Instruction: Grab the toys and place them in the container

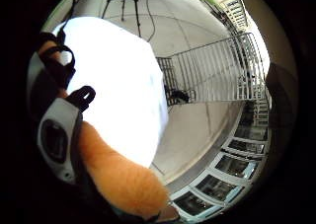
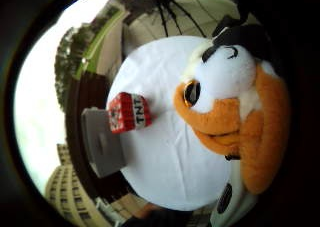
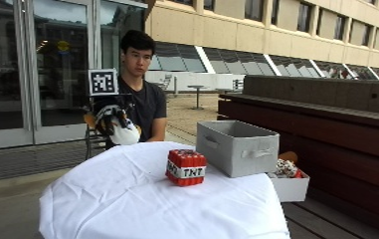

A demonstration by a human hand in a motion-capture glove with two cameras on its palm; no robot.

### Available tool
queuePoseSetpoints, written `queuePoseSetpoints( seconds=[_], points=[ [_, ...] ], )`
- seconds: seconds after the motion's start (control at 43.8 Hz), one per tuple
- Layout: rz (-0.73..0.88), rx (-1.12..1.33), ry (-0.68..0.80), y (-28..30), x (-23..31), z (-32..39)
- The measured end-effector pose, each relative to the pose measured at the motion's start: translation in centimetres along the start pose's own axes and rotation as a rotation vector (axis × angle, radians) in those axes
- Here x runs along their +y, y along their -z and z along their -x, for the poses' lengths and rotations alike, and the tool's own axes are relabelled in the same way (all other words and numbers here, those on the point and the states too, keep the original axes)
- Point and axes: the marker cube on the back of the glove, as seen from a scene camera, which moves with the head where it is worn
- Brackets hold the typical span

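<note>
One toy, the plush (image 3: 119,127), is gripped in our hand (image 3: 109,115) above the desk (image 3: 129,199) edge nearest the person. The bin (image 3: 236,147) lies across the desk from it, beyond the TNT block (image 3: 186,167).

white tablecloth (image 3: 123,199) | white box (image 3: 290,188) (beside table) | wooden bench (image 3: 328,124)
</note>
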Motion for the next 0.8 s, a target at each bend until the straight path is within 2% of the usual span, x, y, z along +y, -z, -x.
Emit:
queuePoseSetpoints(
  seconds=[0.114,0.411,0.571,0.799],
  points=[
    [-0.142,0.01,0.048,6.7,-0.5,4.8],
    [-0.245,-0.015,0.174,17.8,2.5,18.6],
    [-0.265,-0.03,0.255,18.8,4.6,26.8],
    [-0.243,-0.036,0.37,16.3,7.9,36.8]
  ],
)
